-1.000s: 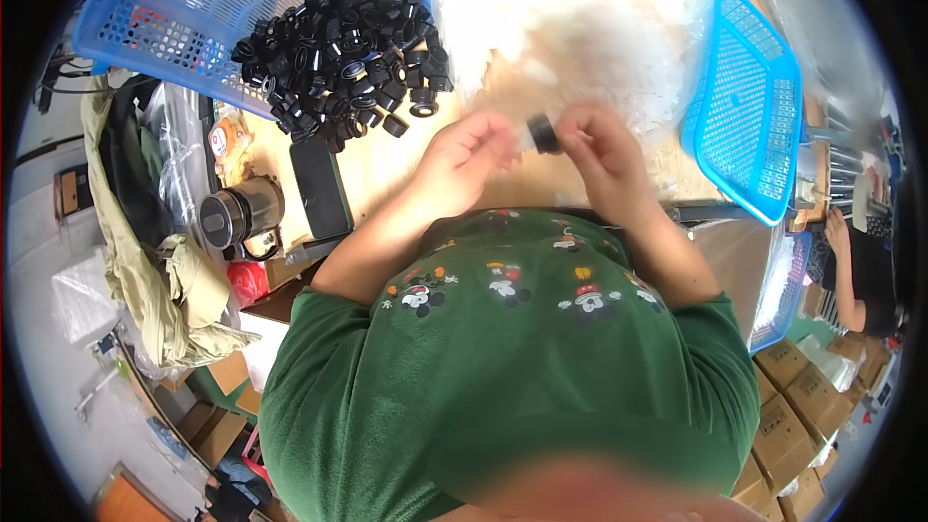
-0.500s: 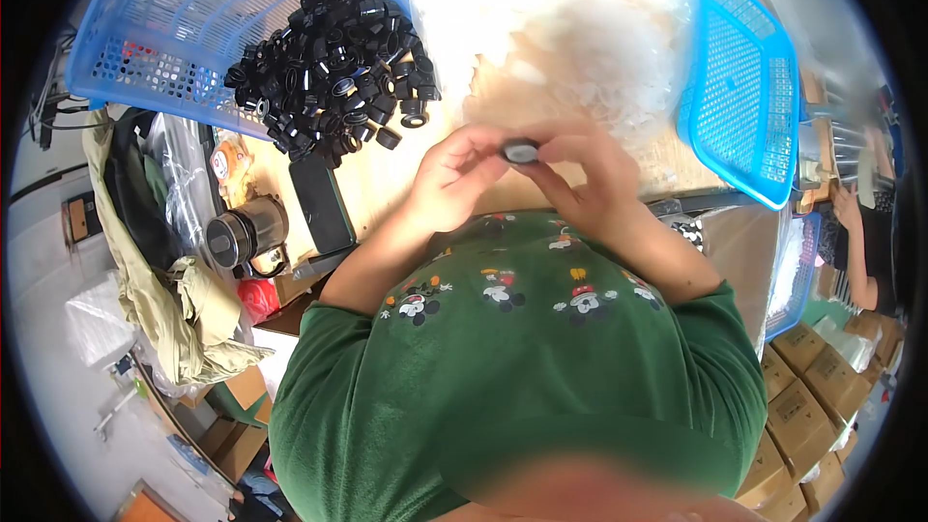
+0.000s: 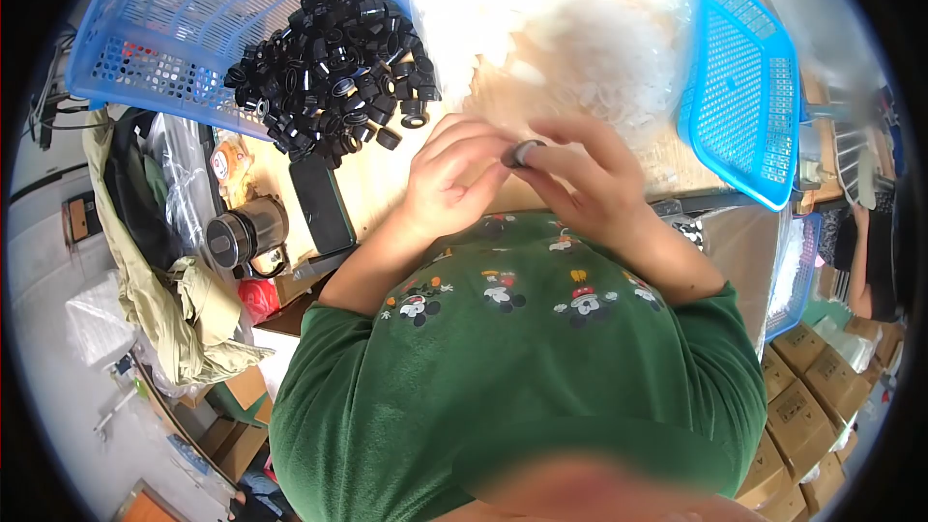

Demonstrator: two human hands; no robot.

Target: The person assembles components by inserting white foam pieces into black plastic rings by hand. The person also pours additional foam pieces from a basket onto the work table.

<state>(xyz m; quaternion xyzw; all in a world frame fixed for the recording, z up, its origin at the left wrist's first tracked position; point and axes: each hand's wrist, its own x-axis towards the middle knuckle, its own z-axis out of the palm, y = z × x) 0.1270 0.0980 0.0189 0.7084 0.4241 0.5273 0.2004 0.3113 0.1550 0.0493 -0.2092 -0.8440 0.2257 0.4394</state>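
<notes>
A small black ring-shaped part is between my two hands, over the near edge of the wooden table. The fingers of my right hand are closed on it from the right. My left hand has its fingertips pressed against its left side. Fingers partly cover the part. Up and to the left lies a pile of similar black parts. Beyond my hands is a heap of small translucent pieces, washed out by bright light.
A blue basket lies behind the black pile, and a brighter blue basket stands at the right. A phone and a dark-lidded jar are at the left. Cardboard boxes and another person's arm are at the far right.
My hands have come together around the black part, which was held apart from my left hand's translucent piece. The part has since tilted, and my fingers now cover more of it.
</notes>
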